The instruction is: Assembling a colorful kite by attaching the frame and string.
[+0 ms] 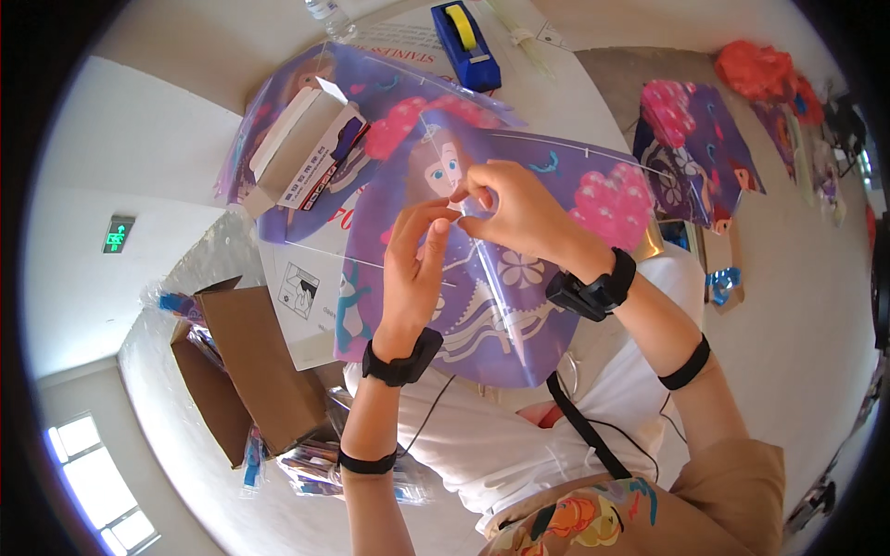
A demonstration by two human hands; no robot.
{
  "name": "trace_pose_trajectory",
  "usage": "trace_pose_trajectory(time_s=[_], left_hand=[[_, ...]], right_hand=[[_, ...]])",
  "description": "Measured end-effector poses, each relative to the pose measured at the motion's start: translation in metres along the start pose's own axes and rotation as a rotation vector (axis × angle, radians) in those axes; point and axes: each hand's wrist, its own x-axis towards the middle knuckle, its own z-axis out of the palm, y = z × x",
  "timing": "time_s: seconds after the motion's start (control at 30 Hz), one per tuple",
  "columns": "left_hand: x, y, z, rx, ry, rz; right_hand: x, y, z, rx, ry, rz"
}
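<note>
A purple sheet kite [547, 269] printed with a long-haired cartoon figure and pink hearts lies across my lap and the table edge. Thin rods run over it, and a clear strip goes down its middle. Both my hands meet above the printed face. My right hand [524, 213] is closed in a pinch, its thumb and forefinger forming a ring. Just below and left, my left hand [414, 264] has its fingers curled in toward the same spot, thumb raised. Whatever sits between the fingertips is too small to make out.
On the white table [389, 18] are a blue tape dispenser [468, 51], an opened small box [311, 153] and another purple kite sheet [362, 69]. A cardboard carton [264, 357] stands at left. More printed sheets [695, 153] and a red plastic bag [756, 69] lie right.
</note>
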Motion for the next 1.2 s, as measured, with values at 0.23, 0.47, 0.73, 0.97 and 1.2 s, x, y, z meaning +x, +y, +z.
trace_pose_trajectory(time_s=[0.23,0.47,0.73,0.97,1.2], left_hand=[[0.001,0.0,-0.005,0.172,-0.02,0.035],[-0.01,-0.056,0.002,0.218,0.021,-0.192],[-0.024,-0.12,0.03,0.976,-0.182,0.049],[-0.019,-0.114,0.036,1.062,-0.229,-0.003],[-0.019,-0.115,0.034,1.08,-0.251,-0.023]], right_hand=[[0.0,0.0,0.008,0.244,0.08,0.234],[-0.001,0.009,0.008,0.261,0.117,0.218],[-0.028,0.031,-0.003,0.319,0.095,0.223],[-0.067,0.068,-0.029,0.722,0.272,0.274],[-0.083,0.076,-0.049,0.997,0.444,0.221]])
